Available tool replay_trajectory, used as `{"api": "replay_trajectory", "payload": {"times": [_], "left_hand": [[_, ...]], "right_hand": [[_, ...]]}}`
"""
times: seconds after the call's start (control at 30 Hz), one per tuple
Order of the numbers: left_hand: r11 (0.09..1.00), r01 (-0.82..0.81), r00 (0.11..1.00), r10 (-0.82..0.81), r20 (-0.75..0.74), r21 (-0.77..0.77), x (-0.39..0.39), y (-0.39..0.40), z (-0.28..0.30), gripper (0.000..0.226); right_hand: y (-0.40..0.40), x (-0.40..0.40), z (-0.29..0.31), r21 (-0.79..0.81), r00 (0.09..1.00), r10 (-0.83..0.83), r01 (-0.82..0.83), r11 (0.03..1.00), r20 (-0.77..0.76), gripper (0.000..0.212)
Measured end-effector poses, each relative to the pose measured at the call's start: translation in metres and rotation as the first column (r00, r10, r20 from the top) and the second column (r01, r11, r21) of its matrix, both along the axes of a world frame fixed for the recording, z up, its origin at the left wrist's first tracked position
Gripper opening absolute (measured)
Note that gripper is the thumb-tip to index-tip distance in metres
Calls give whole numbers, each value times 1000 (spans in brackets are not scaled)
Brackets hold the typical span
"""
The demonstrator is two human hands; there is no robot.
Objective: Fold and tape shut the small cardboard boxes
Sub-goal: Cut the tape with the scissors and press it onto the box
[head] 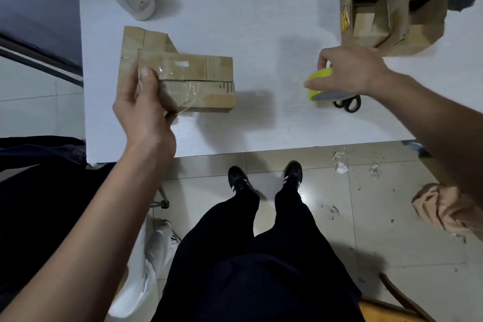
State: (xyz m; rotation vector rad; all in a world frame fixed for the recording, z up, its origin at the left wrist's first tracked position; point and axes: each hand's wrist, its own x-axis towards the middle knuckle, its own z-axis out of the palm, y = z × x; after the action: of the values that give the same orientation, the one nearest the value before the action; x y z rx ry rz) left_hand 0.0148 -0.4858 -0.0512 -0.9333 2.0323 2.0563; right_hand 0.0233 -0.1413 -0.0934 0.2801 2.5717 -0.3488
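On the white table (261,21), the left hand (146,102) grips the left end of the taped cardboard box (188,83), thumb on top. Right of it, the right hand (350,70), fingers curled, grasps the yellow tape roll (317,86) beside black scissors (349,104).

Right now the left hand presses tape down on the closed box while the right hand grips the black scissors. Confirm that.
Not quite. In the head view the right hand grips the yellow tape roll; the black scissors lie untouched on the table beside it. The left hand does press tape on the closed box.
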Motion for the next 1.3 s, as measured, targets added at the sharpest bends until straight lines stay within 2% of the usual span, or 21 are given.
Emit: {"api": "replay_trajectory", "payload": {"times": [0.1,0.2,0.3,0.4,0.47,0.53,0.57,0.6,0.63,0.7,0.73,0.83,0.97,1.07,1.1,1.13,1.17,1.23,1.27,1.3], "left_hand": [[991,-132,991,132,-8,2,-2,10,3,31],[995,-99,992,98,-76,-14,-7,2,1,37],[997,-73,995,71,-65,-20,-9,-4,1,32],[999,-35,999,34,-38,-28,-7,-5,2,27],[999,-37,999,36,-12,-28,-5,-5,4,19],[999,-35,999,36,12,-14,-3,-5,4,22],[1000,-29,999,29,16,-8,-2,-6,4,25],[1000,-22,1000,22,15,-7,-2,-6,4,25],[1000,-14,1000,14,11,-9,-2,-7,4,24],[1000,-5,1000,5,-1,-9,-3,-8,6,22],[1000,-3,1000,3,-6,-11,-3,-9,7,21],[1000,0,1000,0,-10,-10,-4,-10,6,23],[1000,-9,1000,9,-3,-7,-6,-8,6,25],[1000,-11,1000,11,-13,-4,-6,-7,7,26],[1000,-12,1000,12,-13,-3,-6,-7,7,28],[1000,-15,1000,15,-11,-3,-6,-8,7,28],[1000,-19,1000,19,-8,-2,-6,-8,6,28],[1000,-21,1000,21,-6,2,-7,-8,6,27],[1000,-20,1000,20,-6,3,-7,-8,6,26],[1000,-18,1000,18,-7,7,-6,-8,6,25]], "right_hand": [[-12,-3,-27,63,1000,-21,20,998,15,44],[-13,-7,-34,68,997,-59,56,996,40,57],[-13,-5,-34,149,999,24,-28,988,27,70],[-9,3,-38,121,1000,22,-24,992,15,66],[-1,11,-41,77,979,-136,149,986,-154,59],[12,24,-46,19,825,-367,415,910,-429,48],[18,33,-51,-11,754,-452,509,861,-476,41],[21,42,-57,-19,743,-501,551,834,-443,35],[21,51,-64,-5,779,-514,549,836,-359,33],[20,68,-79,18,860,-469,482,876,-201,41],[19,74,-85,11,871,-458,467,884,-179,45],[19,79,-86,29,863,-467,481,876,-190,48],[23,69,-74,173,858,-514,505,846,9,64],[34,69,-73,130,812,-569,555,822,128,51],[37,71,-72,35,766,-622,625,780,162,42],[41,74,-69,-93,695,-692,715,693,195,33],[43,79,-64,-255,600,-762,798,546,245,24],[43,94,-50,-543,394,-790,835,93,469,11],[42,103,-46,-600,329,-733,789,-134,596,14],[39,114,-42,-615,306,-655,725,-310,691,24]]}}
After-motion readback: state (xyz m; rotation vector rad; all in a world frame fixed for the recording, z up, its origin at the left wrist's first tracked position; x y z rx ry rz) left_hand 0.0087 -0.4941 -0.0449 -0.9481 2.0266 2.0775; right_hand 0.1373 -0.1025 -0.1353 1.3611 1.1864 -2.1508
